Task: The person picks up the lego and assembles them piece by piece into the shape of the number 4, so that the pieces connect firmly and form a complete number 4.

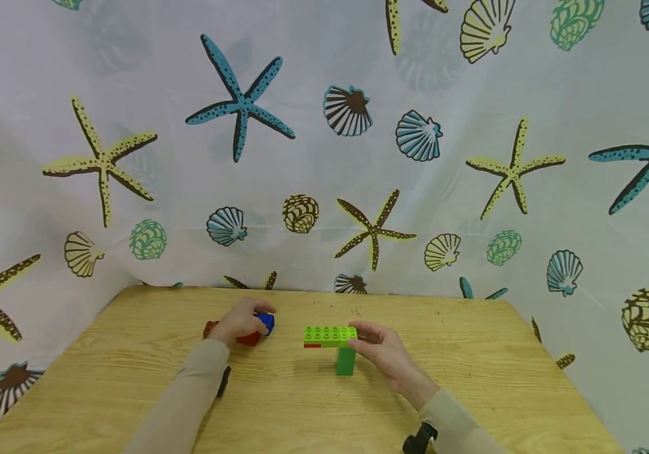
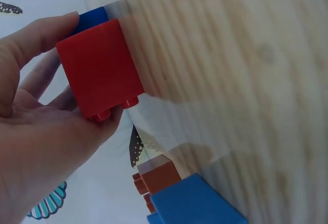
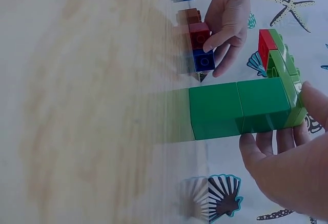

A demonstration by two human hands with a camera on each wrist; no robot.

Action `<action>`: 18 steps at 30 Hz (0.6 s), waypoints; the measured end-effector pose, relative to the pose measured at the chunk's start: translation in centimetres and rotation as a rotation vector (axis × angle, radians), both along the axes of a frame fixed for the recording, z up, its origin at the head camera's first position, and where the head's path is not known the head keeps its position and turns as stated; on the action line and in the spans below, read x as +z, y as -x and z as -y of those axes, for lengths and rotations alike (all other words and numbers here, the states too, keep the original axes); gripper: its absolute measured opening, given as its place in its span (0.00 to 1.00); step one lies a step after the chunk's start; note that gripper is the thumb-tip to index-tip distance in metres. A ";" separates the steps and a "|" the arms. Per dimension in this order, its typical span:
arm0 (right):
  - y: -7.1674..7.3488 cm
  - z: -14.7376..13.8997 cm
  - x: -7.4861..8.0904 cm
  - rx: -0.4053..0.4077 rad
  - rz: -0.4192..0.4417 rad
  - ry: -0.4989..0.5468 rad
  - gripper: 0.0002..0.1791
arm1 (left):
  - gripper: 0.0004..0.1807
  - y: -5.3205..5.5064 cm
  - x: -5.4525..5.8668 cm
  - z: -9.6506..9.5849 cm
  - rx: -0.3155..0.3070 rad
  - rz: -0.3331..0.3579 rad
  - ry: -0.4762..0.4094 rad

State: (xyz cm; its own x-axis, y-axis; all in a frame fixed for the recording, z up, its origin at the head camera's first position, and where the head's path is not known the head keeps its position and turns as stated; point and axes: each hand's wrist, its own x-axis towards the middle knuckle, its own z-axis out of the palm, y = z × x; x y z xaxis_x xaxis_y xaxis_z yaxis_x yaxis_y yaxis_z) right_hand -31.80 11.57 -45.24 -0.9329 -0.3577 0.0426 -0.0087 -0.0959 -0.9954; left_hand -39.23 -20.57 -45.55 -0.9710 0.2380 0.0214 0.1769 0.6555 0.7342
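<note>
My left hand (image 1: 241, 320) pinches a dark blue toy brick (image 1: 266, 323) between thumb and fingers. A red brick (image 2: 100, 70) stands right beside it, near the palm, partly hidden by the hand in the head view. With the right hand (image 1: 384, 353) I grip the right end of a built piece. Its upright is two stacked dark green bricks (image 3: 238, 108). Across the top lie lime green bricks (image 1: 324, 335), which reach out to the left, and a red brick (image 3: 266, 48) sits under their far end.
A brown brick (image 2: 160, 175) and a lighter blue brick (image 2: 195, 203) stand on the wooden table (image 1: 279, 410), close to the left hand. Behind the table hangs a pale cloth (image 1: 302, 164) printed with shells and starfish.
</note>
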 end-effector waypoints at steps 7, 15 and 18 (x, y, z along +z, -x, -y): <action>0.1 0.0 -0.1 0.014 -0.002 0.013 0.28 | 0.24 -0.2 0.2 -0.6 0.028 0.024 0.015; 0.2 -0.1 -0.2 0.014 0.002 0.020 0.28 | 0.25 -0.1 0.5 -0.8 0.030 0.021 -0.041; 0.1 -0.1 -0.1 0.009 0.005 0.020 0.29 | 0.25 -0.2 0.8 -1.1 0.042 0.041 -0.072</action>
State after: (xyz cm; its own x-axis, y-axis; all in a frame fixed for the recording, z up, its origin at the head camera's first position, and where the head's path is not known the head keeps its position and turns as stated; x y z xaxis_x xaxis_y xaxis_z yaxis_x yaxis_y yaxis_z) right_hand -31.92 11.69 -45.34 -0.9300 -0.3649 0.0449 -0.0026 -0.1157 -0.9933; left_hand -39.05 -19.48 -44.72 -0.9805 0.1963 -0.0035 0.1188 0.6071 0.7857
